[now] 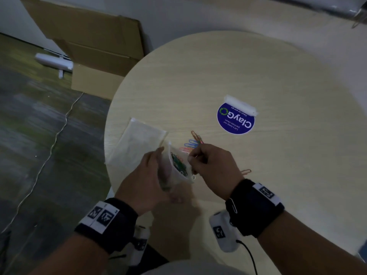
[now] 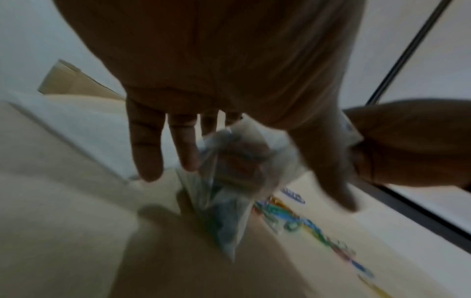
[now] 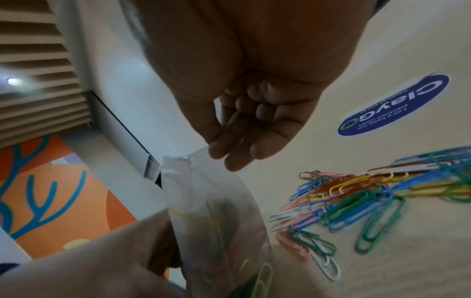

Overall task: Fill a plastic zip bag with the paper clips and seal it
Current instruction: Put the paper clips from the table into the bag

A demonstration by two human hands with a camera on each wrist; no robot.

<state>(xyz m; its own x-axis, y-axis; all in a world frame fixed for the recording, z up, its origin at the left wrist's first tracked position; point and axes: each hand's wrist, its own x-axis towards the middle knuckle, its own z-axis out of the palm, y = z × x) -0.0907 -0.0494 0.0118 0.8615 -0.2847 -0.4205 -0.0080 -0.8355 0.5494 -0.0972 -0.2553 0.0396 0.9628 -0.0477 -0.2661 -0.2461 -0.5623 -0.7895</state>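
A clear zip bag (image 1: 175,169) with several green and yellow paper clips (image 1: 179,165) inside hangs upright over the near left of the round table. My left hand (image 1: 158,165) grips the bag's left side, with the thumb at its rim. My right hand (image 3: 224,157) pinches the bag's (image 3: 216,211) top rim between thumb and forefinger; the other fingers curl into the palm. A loose pile of coloured paper clips (image 3: 356,197) lies on the table just beyond the bag (image 2: 229,191). The same pile of clips (image 1: 191,144) shows past my right knuckles in the head view.
A flat stack of spare clear bags (image 1: 139,139) lies left of the held bag at the table's (image 1: 268,165) edge. One stray clip (image 1: 246,171) lies right of my right hand. A blue round sticker (image 1: 235,119) is farther back. A cardboard box (image 1: 95,56) stands on the floor.
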